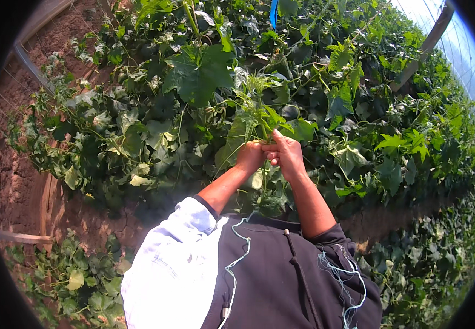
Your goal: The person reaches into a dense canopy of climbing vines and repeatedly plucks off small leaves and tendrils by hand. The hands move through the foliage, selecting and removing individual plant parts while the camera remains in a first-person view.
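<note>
My left hand (250,157) and my right hand (285,153) meet in front of my chest at a leafy green vine shoot (259,113). The fingers of both close around its stem, the right thumb uppermost and pointing along it. Pale young leaves and the growing tip rise beyond my fingers. Below them the stem (264,174) runs down towards darker leaves. Whether twine lies between my fingertips is hidden. A light blue-green twine (233,269) hangs down the front of my dark jacket (262,283). More frayed strands of twine (346,283) hang by the right sleeve.
Dense lobed-leaf vines (147,123) spread around my hands. A broad leaf (200,72) stands ahead on the left, and a blue strip (274,14) hangs at the top. A slanting post (424,49) rises at the right, near translucent sheeting (467,61). Brown earth (13,177) shows at the left.
</note>
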Demonstrator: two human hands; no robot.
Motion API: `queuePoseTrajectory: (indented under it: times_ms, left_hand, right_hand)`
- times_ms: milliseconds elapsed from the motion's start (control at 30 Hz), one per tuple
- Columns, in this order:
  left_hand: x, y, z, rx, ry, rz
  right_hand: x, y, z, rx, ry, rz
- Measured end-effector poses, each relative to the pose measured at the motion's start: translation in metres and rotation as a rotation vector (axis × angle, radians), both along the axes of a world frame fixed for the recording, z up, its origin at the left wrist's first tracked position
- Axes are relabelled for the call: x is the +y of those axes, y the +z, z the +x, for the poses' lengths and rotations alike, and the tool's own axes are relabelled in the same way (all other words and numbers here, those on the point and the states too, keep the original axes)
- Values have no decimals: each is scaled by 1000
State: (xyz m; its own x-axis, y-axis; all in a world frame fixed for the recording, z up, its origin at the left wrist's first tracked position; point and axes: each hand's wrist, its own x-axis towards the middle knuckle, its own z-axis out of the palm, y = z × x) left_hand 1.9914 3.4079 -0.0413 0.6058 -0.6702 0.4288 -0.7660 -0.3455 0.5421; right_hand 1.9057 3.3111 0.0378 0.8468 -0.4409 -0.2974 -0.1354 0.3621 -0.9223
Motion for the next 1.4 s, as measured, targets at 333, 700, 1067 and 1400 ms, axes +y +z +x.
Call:
queuePoseTrajectory:
  times_ms: [333,700,1067,1400]
  left_hand:
    - [46,52,-14,208,-169,-41]
    - [28,73,-6,542,-147,-257]
    - [27,91,-15,881,2,-618]
    - [15,70,-23,-55,-149,-409]
  right_hand:
    - [10,-73,-8,8,-151,120]
    - [16,-78,-18,3,-128,466]
    - [9,14,-68,-557,-159,-103]
    - [22,34,-48,-220,-77,108]
